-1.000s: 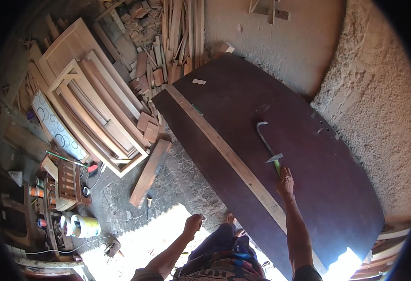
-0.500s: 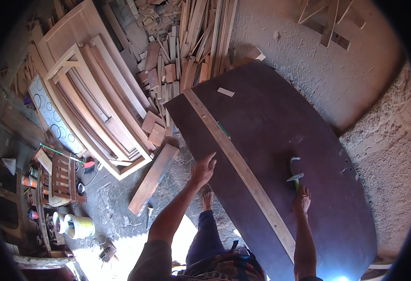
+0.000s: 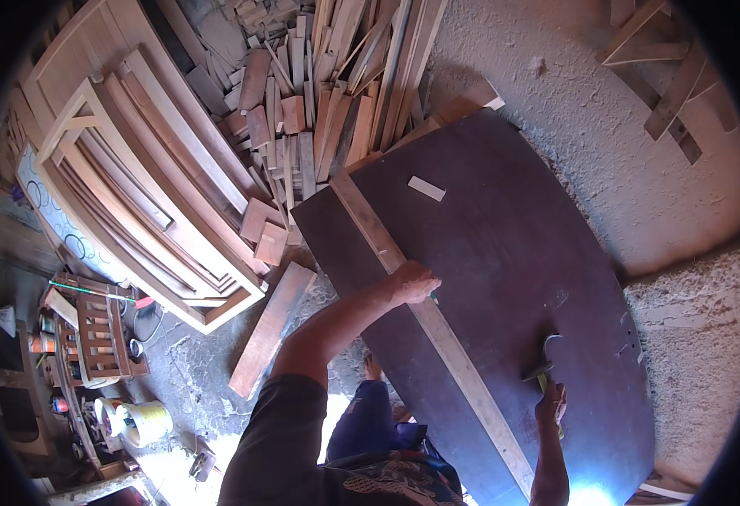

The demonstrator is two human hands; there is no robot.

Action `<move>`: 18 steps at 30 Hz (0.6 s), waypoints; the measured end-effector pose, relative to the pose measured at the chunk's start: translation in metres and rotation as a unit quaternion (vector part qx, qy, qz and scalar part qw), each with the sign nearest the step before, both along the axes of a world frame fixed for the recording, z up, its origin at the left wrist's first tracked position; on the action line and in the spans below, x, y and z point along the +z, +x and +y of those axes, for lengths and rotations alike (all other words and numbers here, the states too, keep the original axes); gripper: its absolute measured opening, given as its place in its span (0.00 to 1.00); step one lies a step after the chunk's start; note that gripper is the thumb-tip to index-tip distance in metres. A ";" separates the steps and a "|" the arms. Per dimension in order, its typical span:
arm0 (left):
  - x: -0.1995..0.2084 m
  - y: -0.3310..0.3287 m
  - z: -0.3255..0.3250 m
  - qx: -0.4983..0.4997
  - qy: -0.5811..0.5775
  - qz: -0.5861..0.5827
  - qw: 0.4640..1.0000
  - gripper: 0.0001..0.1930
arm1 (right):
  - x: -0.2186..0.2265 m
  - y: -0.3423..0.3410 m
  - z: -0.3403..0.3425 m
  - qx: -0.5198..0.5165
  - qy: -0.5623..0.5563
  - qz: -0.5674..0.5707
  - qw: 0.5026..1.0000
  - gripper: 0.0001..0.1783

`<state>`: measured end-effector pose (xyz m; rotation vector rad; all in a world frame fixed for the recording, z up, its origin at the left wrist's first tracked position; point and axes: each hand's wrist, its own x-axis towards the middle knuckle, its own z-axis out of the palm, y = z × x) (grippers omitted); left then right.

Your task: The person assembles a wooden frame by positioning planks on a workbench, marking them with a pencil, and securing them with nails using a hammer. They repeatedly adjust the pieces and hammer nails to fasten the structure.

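A claw hammer [image 3: 538, 371] is gripped by its yellow-green handle in my right hand [image 3: 551, 405], over the right part of a large dark brown board [image 3: 488, 236]. My left hand [image 3: 412, 284] is closed above a long, narrow wooden strip [image 3: 462, 358] that lies lengthwise along the board. At its fingertips shows the end of a slim green pencil [image 3: 435, 296]; the fingers hide most of it. Farther up the board lies a small, pale rectangular piece [image 3: 426, 188], apart from both hands.
Wooden frames [image 3: 159, 194] lean at the left, beside piled offcuts [image 3: 328, 93]. A thick plank [image 3: 273, 329] rests on the floor left of the board. White buckets [image 3: 146, 423] and a slatted wooden piece [image 3: 100, 337] stand lower left. A rough wall [image 3: 581, 110] borders the right.
My left hand has moved right and forward from the board's left edge to the strip, closing on the green pencil. The hammer has swung slightly lower in my right hand. The view has shifted.
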<state>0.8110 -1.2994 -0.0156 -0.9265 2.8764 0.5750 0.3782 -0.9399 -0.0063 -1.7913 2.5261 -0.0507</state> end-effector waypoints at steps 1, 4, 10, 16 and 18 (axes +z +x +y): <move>0.006 -0.005 0.000 0.001 -0.011 -0.001 1.000 0.06 | 0.000 -0.001 0.000 -0.011 0.012 -0.003 1.000 0.16; 0.026 -0.007 -0.005 -0.056 -0.020 -0.078 0.995 0.05 | -0.001 -0.001 -0.002 -0.020 0.029 -0.008 0.999 0.17; 0.013 -0.003 -0.001 -0.041 -0.068 0.053 0.995 0.09 | -0.004 -0.003 -0.008 -0.026 0.045 -0.012 0.999 0.18; 0.029 0.058 0.013 0.403 0.004 0.120 0.907 0.15 | 0.001 -0.002 -0.005 -0.049 0.067 -0.007 0.997 0.20; 0.018 0.084 0.004 0.435 0.022 0.112 0.893 0.15 | -0.001 -0.001 -0.010 -0.052 0.080 -0.002 0.995 0.20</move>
